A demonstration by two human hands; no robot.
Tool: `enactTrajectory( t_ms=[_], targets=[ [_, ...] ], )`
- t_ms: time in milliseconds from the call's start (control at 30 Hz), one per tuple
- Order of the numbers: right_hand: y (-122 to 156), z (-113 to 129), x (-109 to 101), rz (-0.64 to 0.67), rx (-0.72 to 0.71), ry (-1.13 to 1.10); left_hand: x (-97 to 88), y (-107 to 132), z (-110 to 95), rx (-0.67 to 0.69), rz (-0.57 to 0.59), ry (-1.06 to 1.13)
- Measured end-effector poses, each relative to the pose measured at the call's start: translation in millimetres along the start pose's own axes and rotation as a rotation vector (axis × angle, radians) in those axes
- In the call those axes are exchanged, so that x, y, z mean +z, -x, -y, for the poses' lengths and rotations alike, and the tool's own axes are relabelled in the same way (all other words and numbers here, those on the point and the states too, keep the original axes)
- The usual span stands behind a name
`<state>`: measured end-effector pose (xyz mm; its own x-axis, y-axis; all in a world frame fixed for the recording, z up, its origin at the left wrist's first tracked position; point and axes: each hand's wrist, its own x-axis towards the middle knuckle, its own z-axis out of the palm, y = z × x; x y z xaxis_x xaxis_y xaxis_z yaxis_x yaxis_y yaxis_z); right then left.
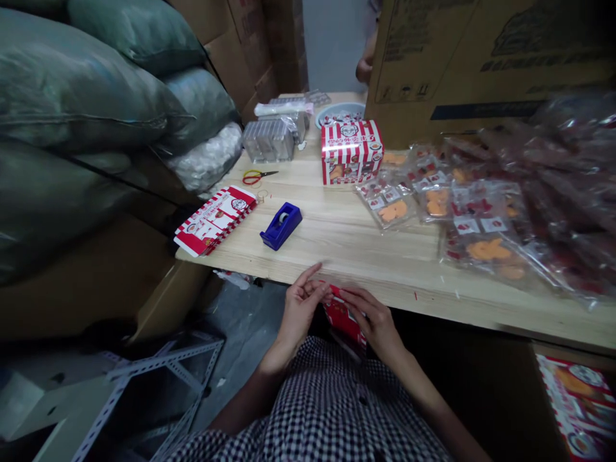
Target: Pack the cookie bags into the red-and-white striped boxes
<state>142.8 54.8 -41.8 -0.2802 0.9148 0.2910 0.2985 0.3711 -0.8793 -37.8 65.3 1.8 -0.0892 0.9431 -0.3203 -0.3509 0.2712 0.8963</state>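
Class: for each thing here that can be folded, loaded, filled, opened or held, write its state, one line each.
Red printed card: held between the left hand and right hand
Striped box: folded into shape, standing
Striped cartons: flat, stacked
Tape dispenser: loaded with tape
Scissors: lying flat, blades seemingly closed
Bowl: holding small items
Clear bags: orange pieces inside
Large sacks: bulging, piled up

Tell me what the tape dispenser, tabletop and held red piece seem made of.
Tape dispenser: probably plastic, uniformly blue with slight sheen. Tabletop: wood or wood-look laminate; pale, matte grain shows. Red piece: likely printed card, given its flat panel; finish blurred.
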Motion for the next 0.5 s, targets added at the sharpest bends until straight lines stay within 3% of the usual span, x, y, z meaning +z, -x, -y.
enactTrajectory(
  t_ms=[267, 500],
  targets=[
    [22, 2, -13, 0.086, -0.074, 0.037, 6.8, 20, 18, -0.085, 0.032, 0.011],
    [22, 5, -7, 0.063, -0.002, 0.027, 17.8, 19, 26, -0.136, -0.032, -0.002]
  ],
)
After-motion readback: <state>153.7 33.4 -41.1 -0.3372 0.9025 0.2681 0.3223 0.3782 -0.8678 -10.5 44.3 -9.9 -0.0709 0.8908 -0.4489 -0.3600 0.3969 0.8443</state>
